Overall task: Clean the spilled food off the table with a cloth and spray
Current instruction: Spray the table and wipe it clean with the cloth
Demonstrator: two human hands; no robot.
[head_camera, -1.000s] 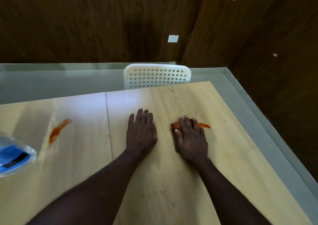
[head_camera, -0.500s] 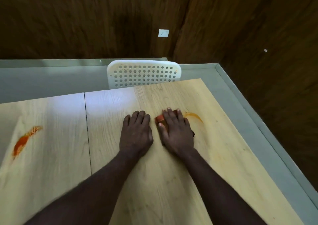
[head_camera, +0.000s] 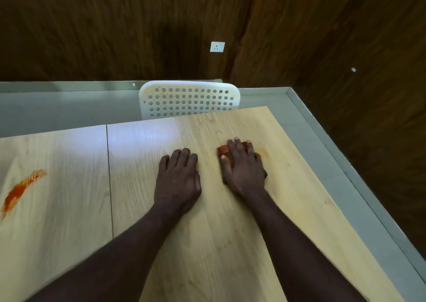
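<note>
My right hand (head_camera: pixel 243 168) lies flat with straight fingers on a small red-orange cloth (head_camera: pixel 223 149), pressing it onto the light wooden table (head_camera: pixel 207 244). Only the cloth's left corner shows past my fingers. A faint orange smear (head_camera: pixel 264 152) remains just right of that hand. My left hand (head_camera: pixel 177 181) rests flat on the table beside it, fingers straight, holding nothing. A thick orange-red food spill (head_camera: pixel 20 188) streaks the table at the far left. No spray bottle is in view.
A white perforated chair back (head_camera: pixel 189 102) stands against the table's far edge. A grey floor strip (head_camera: pixel 322 144) runs along the right side below dark wooden walls. A seam (head_camera: pixel 110 174) splits the tabletop left of my hands.
My right hand has wiped the cloth over the orange streak, which has faded to a faint smear. The view has shifted right, and the blue-labelled bottle at the left has left the frame.
</note>
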